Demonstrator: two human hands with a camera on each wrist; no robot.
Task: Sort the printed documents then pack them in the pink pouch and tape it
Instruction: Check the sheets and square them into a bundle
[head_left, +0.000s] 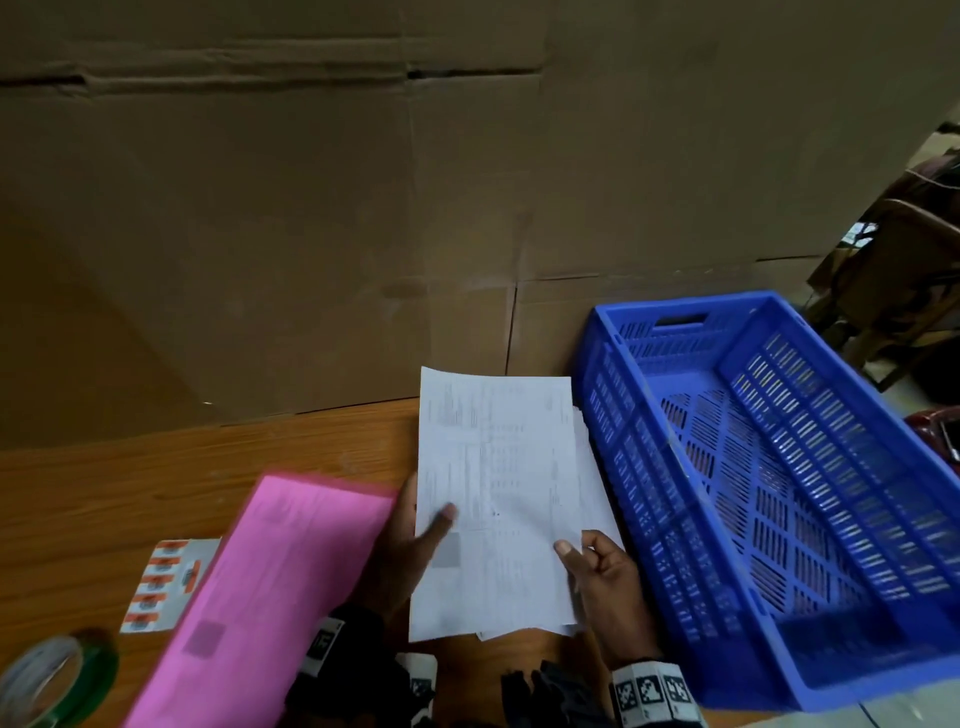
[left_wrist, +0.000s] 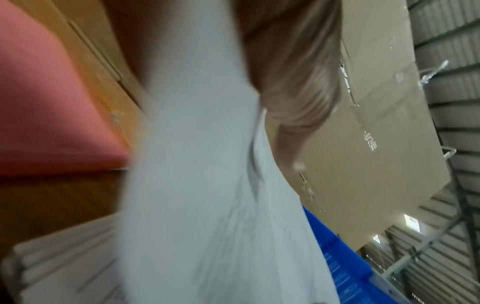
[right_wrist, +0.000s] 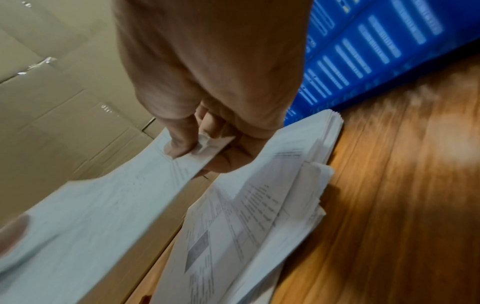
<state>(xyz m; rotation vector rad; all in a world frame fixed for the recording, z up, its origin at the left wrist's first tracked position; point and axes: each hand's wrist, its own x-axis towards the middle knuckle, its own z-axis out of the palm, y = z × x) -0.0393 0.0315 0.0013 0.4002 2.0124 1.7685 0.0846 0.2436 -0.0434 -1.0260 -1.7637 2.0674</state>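
Head view | left hand (head_left: 410, 545), right hand (head_left: 602, 571) pinch sheet (head_left: 493, 493) edges | blue crate (head_left: 779, 467) just beside

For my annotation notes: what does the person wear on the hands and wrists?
Both hands are bare, no gloves. The right wrist carries a white band printed with black square marker patterns. The left wrist carries a black band with a white marker tag. Dark fabric shows between the forearms; sleeves cannot be told.
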